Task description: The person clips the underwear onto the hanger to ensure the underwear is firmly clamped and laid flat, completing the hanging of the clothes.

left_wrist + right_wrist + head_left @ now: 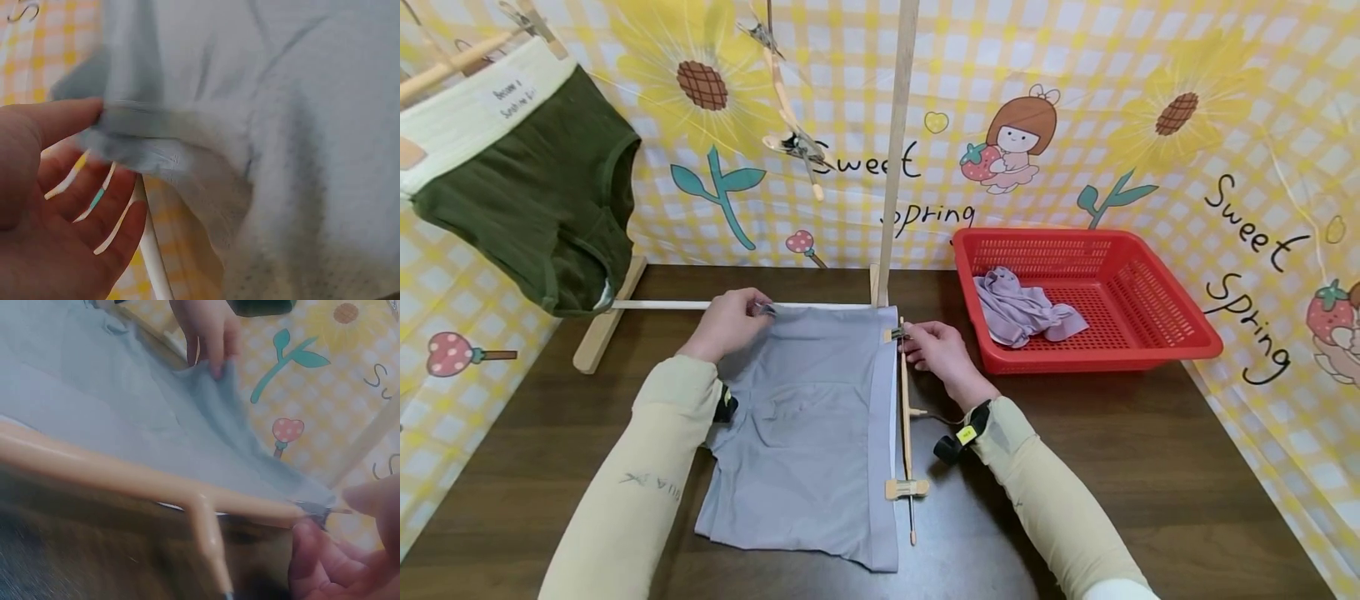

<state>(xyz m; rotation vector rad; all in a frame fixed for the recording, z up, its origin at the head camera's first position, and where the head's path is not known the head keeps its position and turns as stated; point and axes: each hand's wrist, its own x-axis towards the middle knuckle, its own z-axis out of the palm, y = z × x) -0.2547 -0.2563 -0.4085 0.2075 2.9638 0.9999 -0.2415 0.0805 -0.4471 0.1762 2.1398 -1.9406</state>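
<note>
Grey-blue boxer briefs [820,450] lie sideways on the table, their waistband toward the right. Along that waistband runs a wooden clip hanger [906,392]; its near clip [907,489] grips the band. My right hand [943,354] pinches the far clip [895,334] at the band's upper corner, between thumb and fingers, as the right wrist view also shows. At the far leg edge, my left hand [730,323] pinches the cloth between thumb and index finger. In the left wrist view the other fingers of the left hand [75,200] are spread beneath the lifted fabric.
A red plastic basket [1090,360] with a crumpled lilac garment [1026,308] stands at the back right. Behind the briefs are a rack's white rod [658,305] and wooden post [897,150]. Green briefs [535,183] hang at left; an unused-looking clip hanger [782,92] hangs above.
</note>
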